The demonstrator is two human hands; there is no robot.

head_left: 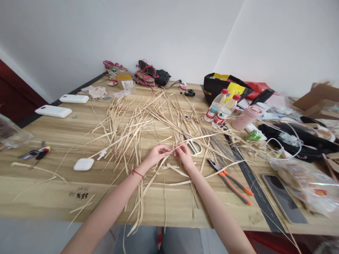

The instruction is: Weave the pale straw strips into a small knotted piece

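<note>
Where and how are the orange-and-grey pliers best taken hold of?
Probably around both handles, the right hand coming from the near right: the pliers lie flat, handles splayed toward that side, while the head points away from the person.

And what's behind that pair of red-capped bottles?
A black-and-yellow bag stands behind the bottles. They cover part of its side, so anything directly behind them is hidden.

Craft workspace, wooden table (47, 201) strewn with pale strips (114, 123), pliers (222, 174), scissors (196, 154)
</note>
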